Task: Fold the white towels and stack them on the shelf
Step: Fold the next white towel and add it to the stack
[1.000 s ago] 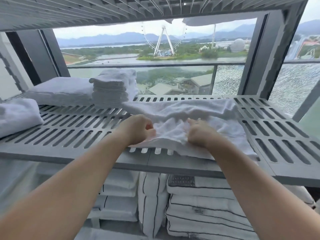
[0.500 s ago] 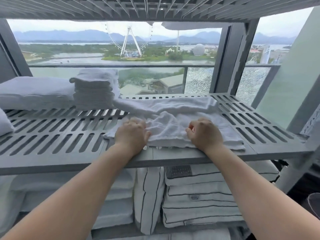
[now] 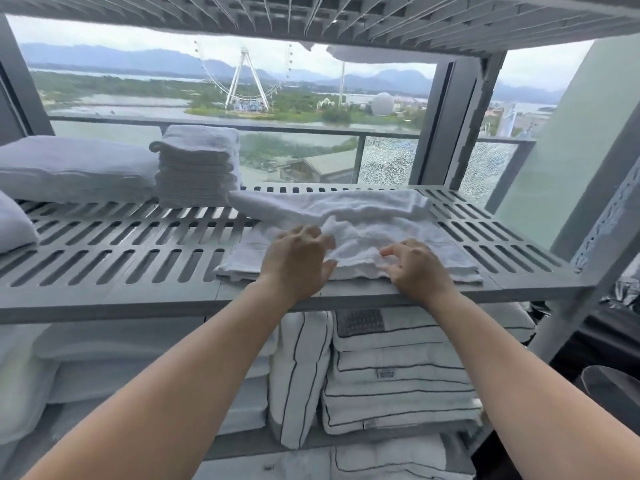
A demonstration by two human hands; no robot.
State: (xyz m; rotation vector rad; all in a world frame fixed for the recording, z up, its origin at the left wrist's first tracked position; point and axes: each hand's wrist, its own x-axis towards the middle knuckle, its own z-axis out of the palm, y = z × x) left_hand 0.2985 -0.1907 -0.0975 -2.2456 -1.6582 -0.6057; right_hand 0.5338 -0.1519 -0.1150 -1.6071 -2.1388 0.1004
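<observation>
Loosening from fists, left hand (image 3: 294, 265) and right hand (image 3: 415, 268) are still pinching the crumpled white terry towel (image 3: 367, 226), fold unfinished.

This is a linen store room high up in a building, likely a hotel's. A grey slotted rack shelf (image 3: 121, 258) carries a neat stack of folded white towels (image 3: 199, 168) at 11 o'clock. The level below, at 6 o'clock, is packed with folded black-striped linen (image 3: 398, 386). At 12 o'clock a glass balcony rail (image 3: 277, 128) overlooks a ferris wheel (image 3: 244, 81), water and hills.
</observation>
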